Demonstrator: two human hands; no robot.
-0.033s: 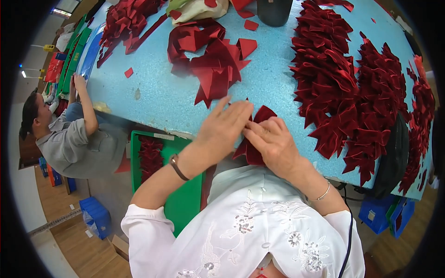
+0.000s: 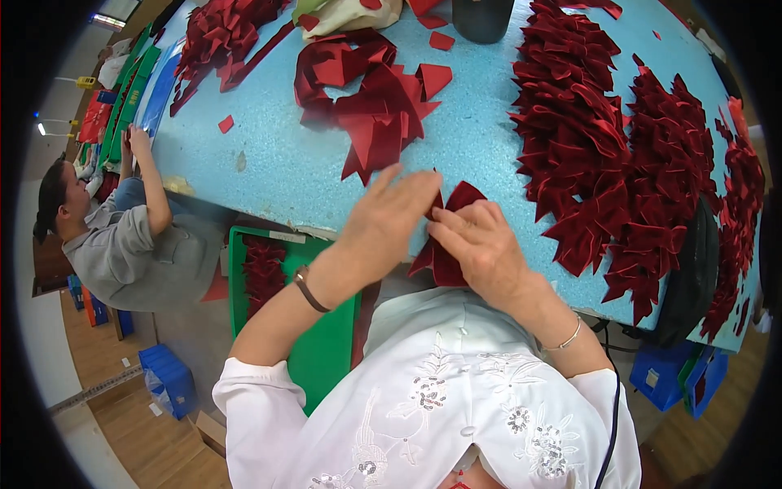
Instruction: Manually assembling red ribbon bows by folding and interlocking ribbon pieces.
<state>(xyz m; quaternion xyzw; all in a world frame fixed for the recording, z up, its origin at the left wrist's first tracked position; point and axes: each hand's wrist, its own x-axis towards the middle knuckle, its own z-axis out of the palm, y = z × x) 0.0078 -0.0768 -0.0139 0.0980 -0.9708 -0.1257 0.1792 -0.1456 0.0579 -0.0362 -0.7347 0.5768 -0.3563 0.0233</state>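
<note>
At the table's near edge, a dark red velvet ribbon bow [image 2: 442, 266] lies between my two hands. My left hand [image 2: 389, 218] has its fingers pressed together and bent over the bow's left side; the thumb is hidden. My right hand [image 2: 482, 244] pinches the middle of the bow with thumb and fingers. One loop shows above the right fingers, and another part hangs below them. What the fingertips touch at the centre is mostly covered. Just beyond my hands lie loose lengths of red ribbon [image 2: 379, 122].
Long heaps of finished-looking red bows [image 2: 566, 130] cover the right side of the blue table [image 2: 269, 171]. A dark cup [image 2: 482, 20] stands at the back. A green crate [image 2: 326, 350] holding red bows sits below the table edge. At left, a person in a grey top [image 2: 122, 261] works.
My left hand has shifted slightly left, opening a small gap from the right fingers. The right hand stays at the bow.
</note>
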